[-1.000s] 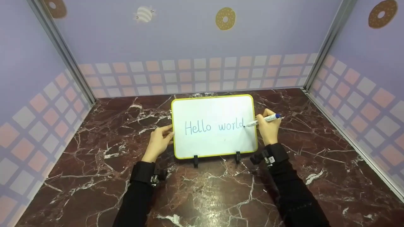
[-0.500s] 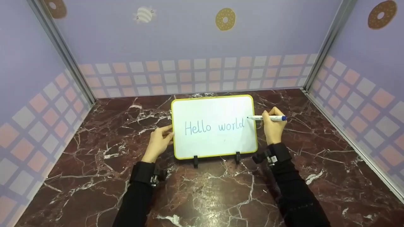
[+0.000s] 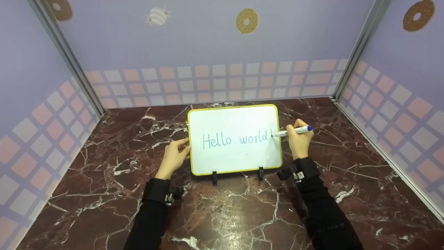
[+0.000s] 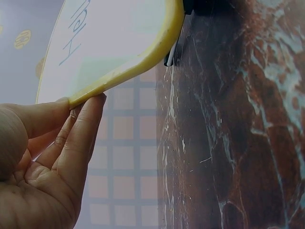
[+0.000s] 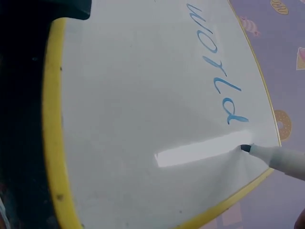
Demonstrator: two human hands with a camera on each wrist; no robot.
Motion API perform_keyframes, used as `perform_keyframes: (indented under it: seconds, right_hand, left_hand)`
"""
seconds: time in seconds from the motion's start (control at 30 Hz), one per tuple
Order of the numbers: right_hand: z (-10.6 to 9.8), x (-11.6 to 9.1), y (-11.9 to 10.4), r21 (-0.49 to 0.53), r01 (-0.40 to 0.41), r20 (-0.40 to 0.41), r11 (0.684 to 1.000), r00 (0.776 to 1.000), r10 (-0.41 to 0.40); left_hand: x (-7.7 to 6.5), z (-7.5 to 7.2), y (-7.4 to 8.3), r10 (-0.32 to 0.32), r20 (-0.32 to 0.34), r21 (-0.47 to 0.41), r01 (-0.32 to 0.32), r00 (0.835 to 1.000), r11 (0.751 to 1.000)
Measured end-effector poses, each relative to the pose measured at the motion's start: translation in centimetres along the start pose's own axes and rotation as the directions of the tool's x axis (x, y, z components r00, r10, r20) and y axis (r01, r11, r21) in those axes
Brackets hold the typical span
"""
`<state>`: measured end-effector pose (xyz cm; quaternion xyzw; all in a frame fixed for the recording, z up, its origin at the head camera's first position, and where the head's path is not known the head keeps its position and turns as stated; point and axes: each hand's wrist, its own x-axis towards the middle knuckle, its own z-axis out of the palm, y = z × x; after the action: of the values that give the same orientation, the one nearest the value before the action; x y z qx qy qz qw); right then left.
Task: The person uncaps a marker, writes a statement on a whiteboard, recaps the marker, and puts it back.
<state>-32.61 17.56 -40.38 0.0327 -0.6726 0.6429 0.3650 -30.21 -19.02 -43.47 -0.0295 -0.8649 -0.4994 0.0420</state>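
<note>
A whiteboard (image 3: 236, 156) with a yellow frame leans upright on a stand with two black feet. "Hello world" is written across it in blue, with a short upright stroke after the "d" in the head view. My left hand (image 3: 174, 154) pinches the board's left edge, thumb in front and fingers behind, as the left wrist view shows. In my right hand (image 3: 299, 139) is a white marker (image 3: 293, 131) with a blue end, held like a pen. Its dark tip (image 5: 245, 148) is at the board's surface, just right of the word "world". Most of the right hand is outside the right wrist view.
The board stands on a dark red marbled table (image 3: 229, 215). Purple walls with pink and white squares (image 3: 236, 83) enclose the back and both sides. One black stand foot (image 3: 214, 177) juts forward under the board, and a second foot (image 3: 261, 173) sits to its right.
The marker tip has lifted from the "d", shifted right and up, then come down a little, leaving a short stroke after the word. The left hand keeps its place on the edge.
</note>
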Motion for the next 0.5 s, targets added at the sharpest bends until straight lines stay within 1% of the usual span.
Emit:
perform_keyframes:
  seconds: [0.2, 0.4, 0.5]
  right_hand:
    - [-0.06, 0.08, -0.06, 0.020, -0.027, 0.003, 0.999, 1.000, 0.027]
    - [0.04, 0.25, 0.07, -0.017, -0.007, 0.004, 1.000, 1.000, 0.007]
    - [0.11, 0.18, 0.22, -0.021, -0.005, -0.008, 1.000, 1.000, 0.005]
  left_hand:
    - [0.00, -0.03, -0.05, -0.010, 0.000, -0.005, 0.010, 1.000, 1.000]
    - [-0.04, -0.09, -0.01, -0.017, 0.000, -0.002, 0.017, 1.000, 1.000]
    - [-0.08, -0.12, 0.00, -0.015, 0.005, -0.003, 0.015, 1.000, 1.000]
